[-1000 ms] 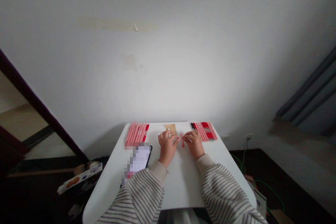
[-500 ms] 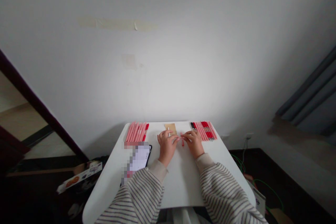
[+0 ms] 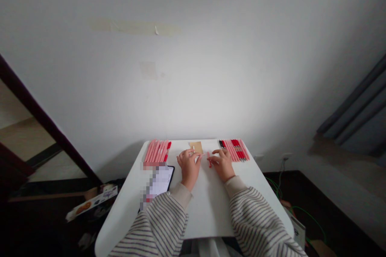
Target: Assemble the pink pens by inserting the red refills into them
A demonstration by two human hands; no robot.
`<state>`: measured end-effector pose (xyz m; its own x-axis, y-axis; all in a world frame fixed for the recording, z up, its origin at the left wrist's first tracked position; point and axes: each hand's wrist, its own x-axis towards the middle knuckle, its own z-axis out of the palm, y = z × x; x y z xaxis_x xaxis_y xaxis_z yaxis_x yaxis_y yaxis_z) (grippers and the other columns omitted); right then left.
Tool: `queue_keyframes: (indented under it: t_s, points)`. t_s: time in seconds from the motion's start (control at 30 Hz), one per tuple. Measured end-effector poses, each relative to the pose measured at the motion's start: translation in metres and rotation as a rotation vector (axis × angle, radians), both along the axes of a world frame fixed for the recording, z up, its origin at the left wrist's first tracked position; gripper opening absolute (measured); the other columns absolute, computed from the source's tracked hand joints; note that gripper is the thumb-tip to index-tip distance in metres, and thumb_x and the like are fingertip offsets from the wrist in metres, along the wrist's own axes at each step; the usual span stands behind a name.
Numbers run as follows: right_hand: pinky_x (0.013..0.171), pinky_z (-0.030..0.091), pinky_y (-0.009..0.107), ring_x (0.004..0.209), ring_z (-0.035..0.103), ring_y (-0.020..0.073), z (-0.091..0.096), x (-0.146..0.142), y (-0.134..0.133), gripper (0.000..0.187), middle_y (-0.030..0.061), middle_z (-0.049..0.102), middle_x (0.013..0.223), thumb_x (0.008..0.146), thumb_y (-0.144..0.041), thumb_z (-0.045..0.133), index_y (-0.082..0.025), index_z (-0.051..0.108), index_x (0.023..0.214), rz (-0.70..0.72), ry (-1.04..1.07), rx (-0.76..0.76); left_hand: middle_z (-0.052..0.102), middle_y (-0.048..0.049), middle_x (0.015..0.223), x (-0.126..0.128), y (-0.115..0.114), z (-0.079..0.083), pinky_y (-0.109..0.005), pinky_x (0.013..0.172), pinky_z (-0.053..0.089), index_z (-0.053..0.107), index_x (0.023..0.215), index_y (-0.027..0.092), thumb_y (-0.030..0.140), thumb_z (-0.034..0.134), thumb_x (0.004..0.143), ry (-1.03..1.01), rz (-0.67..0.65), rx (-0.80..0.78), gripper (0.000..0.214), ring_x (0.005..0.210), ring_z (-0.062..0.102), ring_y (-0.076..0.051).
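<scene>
Pink sticks (image 3: 156,151) lie in a row beyond a phone (image 3: 161,180) on a white table (image 3: 211,204), left of my left hand (image 3: 189,169), its thumb and forefinger nearly meeting, a pale sliver (image 3: 204,154) at their tips too small to make out, a tan card (image 3: 197,146) just beyond. Between my hands is a single pink stick (image 3: 210,164), at the nearly closed fingertips of my right hand (image 3: 223,165), whether gripped I cannot tell, near red and pink pens (image 3: 235,151)
</scene>
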<state>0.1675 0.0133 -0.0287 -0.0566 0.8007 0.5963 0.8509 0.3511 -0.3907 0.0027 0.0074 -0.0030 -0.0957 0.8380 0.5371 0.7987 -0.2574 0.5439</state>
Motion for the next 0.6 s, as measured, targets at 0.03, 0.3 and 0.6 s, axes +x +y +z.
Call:
queue_keyframes:
  t_s: [0.03,0.3,0.6]
  points:
    - [0.09,0.034,0.042,0.106,0.041,0.0252,0.0008,-0.0006,-0.0006,0.019,0.0031,0.062,0.106,0.079,-0.021,0.067,-0.038,0.075,0.085,-0.001,-0.009,-0.008,0.061,-0.0047,0.108,-0.0001,-0.0003,0.0008,-0.045,0.097,0.032,0.072,0.086,0.03,0.034,0.063,0.079,0.0,0.003,-0.001,0.012,0.109,0.047,-0.023]
    - [0.088,0.036,0.044,0.107,0.042,0.028,0.0012,-0.0008,-0.0013,0.016,0.0041,0.06,0.11,0.078,-0.024,0.069,-0.038,0.075,0.083,-0.004,-0.041,0.002,0.062,-0.0052,0.106,0.0005,-0.0019,0.0031,-0.046,0.097,0.032,0.072,0.085,0.029,0.035,0.062,0.08,-0.002,0.0,0.004,0.013,0.107,0.047,-0.023]
    - [0.088,0.034,0.045,0.109,0.041,0.0287,0.0043,-0.0021,-0.0033,0.01,0.0045,0.059,0.11,0.076,-0.026,0.071,-0.035,0.075,0.077,0.005,-0.037,-0.002,0.061,-0.0058,0.106,0.0001,-0.0009,0.0024,-0.045,0.097,0.031,0.072,0.084,0.028,0.037,0.061,0.08,-0.003,0.0,0.013,0.015,0.106,0.047,-0.023]
